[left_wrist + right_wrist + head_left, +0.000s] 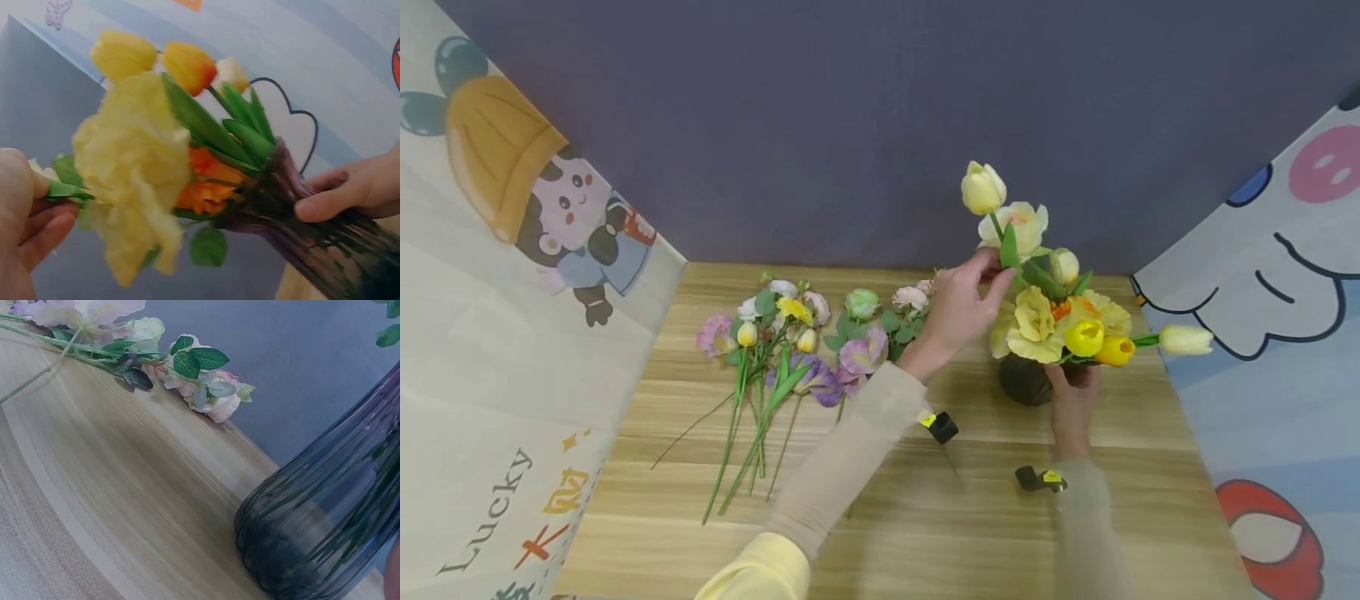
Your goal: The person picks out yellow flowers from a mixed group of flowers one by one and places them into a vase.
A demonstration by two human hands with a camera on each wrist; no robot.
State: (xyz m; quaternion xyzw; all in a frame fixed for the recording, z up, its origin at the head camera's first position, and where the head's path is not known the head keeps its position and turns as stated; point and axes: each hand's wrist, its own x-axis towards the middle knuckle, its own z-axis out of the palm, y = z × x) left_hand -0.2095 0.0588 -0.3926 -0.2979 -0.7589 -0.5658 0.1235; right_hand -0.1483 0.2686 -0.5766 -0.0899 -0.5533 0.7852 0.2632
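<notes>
A ribbed, see-through dark vase [294,544] stands on the wooden table, with green stems inside it. Round its upper part the right hand [1073,408] grips the glass, thumb just below the rim in the left wrist view. Yellow ruffled flowers [1033,325], yellow tulips [1084,338] and an orange flower [209,181] fill the mouth. Above them the left hand [958,308] pinches a pale tulip [983,188] low on its stem by a green leaf. A cream open flower [1013,227] is right behind that tulip. Another pale tulip [1185,340] leans out to the right.
Left of the vase lie several loose flowers: a green rose [861,302], pink roses [912,297], a purple flower [820,382] and small tulips [747,334]. A grey wall [820,125] rises behind the table [917,533]; printed panels flank it.
</notes>
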